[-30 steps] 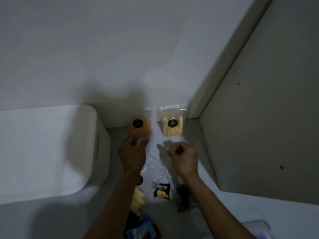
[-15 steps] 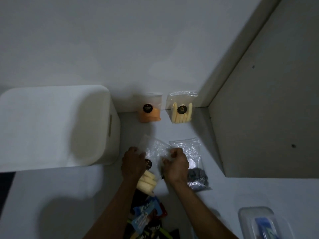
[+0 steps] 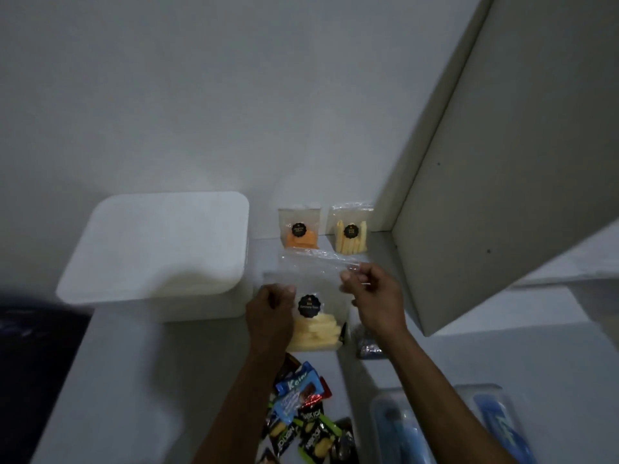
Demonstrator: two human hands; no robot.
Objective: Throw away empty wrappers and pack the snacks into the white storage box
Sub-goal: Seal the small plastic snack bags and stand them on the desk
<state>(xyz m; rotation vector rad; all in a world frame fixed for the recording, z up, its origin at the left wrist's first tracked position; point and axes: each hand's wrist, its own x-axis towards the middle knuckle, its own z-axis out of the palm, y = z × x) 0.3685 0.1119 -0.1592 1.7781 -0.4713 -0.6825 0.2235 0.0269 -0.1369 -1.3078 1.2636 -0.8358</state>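
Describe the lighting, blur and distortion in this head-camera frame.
Head view: dim, greyish light; the white lidded storage box is the brightest area; wide-angle bending tilts the grey cabinet panel; the clear bag of pale yellow sticks, held by left hand and right hand, looks soft, its label barely legible.

White rectangular plastic storage box with rounded corners point(image 3: 157, 249): lid on, standing at the back left of the table. Clear plastic bag of pale yellow sticks with a round black label point(image 3: 315, 321): held up above the table just right of the box, top edge pinched at both sides. Two similar labelled clear bags stand upright against the wall: one with orange pieces point(image 3: 299, 229), one with pale yellow sticks point(image 3: 351, 234). Heap of small colourful wrapped snacks point(image 3: 304, 416) at the near edge.
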